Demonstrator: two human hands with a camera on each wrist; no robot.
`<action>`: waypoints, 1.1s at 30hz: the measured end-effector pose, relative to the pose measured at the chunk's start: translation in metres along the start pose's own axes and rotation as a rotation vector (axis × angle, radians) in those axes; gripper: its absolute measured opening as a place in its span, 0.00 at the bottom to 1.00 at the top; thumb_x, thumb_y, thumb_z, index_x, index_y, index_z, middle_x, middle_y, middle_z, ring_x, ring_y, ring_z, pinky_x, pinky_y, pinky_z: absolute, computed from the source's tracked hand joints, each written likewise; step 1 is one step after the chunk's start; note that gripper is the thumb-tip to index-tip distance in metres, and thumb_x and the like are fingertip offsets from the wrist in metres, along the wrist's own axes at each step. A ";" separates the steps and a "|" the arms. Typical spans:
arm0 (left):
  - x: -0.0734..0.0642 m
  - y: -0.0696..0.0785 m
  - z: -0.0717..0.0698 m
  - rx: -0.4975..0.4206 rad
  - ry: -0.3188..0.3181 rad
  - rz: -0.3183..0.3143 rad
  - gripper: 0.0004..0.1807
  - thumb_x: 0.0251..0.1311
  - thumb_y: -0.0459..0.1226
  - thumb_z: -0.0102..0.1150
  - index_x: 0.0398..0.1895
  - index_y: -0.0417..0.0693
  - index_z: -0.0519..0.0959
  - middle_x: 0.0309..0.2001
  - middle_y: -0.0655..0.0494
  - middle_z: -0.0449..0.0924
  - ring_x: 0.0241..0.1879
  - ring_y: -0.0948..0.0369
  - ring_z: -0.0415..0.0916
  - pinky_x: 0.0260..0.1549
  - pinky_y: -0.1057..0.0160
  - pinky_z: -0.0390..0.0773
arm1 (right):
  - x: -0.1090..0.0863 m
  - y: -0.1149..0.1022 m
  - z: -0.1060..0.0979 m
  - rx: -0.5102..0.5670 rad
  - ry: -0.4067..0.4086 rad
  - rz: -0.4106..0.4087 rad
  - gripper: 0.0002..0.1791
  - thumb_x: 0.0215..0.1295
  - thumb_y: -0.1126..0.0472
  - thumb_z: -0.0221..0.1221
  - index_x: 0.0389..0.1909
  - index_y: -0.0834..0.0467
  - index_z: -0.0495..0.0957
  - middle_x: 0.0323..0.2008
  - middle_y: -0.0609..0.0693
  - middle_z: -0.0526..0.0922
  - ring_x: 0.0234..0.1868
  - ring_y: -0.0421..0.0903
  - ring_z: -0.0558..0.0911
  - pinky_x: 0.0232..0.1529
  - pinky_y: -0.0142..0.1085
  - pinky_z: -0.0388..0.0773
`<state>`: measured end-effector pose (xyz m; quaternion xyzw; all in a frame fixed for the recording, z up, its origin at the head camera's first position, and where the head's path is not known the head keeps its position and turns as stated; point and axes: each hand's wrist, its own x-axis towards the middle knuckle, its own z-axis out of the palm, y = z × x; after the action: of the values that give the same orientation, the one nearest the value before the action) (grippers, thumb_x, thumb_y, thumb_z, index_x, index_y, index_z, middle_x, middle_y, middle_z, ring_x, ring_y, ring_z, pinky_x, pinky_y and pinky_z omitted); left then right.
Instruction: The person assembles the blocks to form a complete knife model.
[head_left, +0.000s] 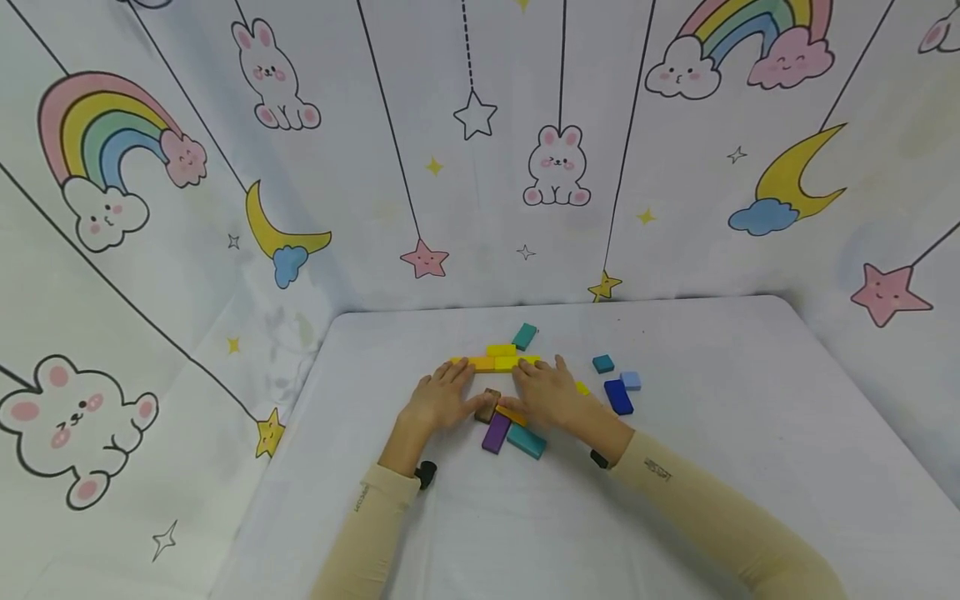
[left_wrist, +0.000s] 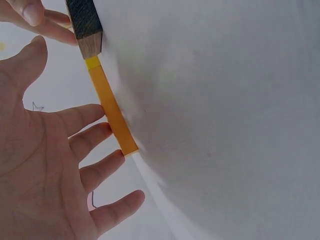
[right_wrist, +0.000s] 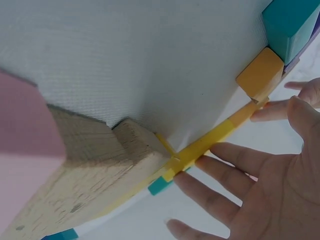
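Observation:
An orange block (head_left: 477,364) and a yellow block (head_left: 517,363) lie end to end in a row, a second yellow block (head_left: 501,350) against their far side. My left hand (head_left: 442,400) has its fingers spread, and several fingertips touch the orange block's near side in the left wrist view. With fingers extended, my right hand (head_left: 551,392) touches the yellow block, also seen in the right wrist view. Between the thumbs lies a brown block (head_left: 487,406), next to another orange block (head_left: 512,415), partly hidden by the right hand. Neither hand grips anything.
Nearer me lie a purple block (head_left: 496,433) and a teal block (head_left: 527,442). Another teal block (head_left: 525,336) is beyond the row. To the right are a small teal block (head_left: 603,363), a light blue block (head_left: 630,381) and a dark blue block (head_left: 618,397).

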<state>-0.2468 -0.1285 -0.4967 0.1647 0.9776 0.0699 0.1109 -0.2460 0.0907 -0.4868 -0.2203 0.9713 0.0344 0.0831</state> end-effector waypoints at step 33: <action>0.005 -0.005 -0.003 -0.022 0.014 -0.013 0.44 0.76 0.66 0.39 0.83 0.49 0.57 0.83 0.50 0.52 0.82 0.46 0.49 0.76 0.37 0.56 | 0.009 -0.002 -0.003 0.056 0.027 0.007 0.46 0.76 0.26 0.40 0.77 0.58 0.67 0.76 0.56 0.68 0.76 0.60 0.67 0.74 0.65 0.62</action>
<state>-0.2537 -0.1316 -0.4953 0.1565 0.9786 0.0812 0.1064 -0.2539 0.0848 -0.4858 -0.2152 0.9736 0.0045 0.0758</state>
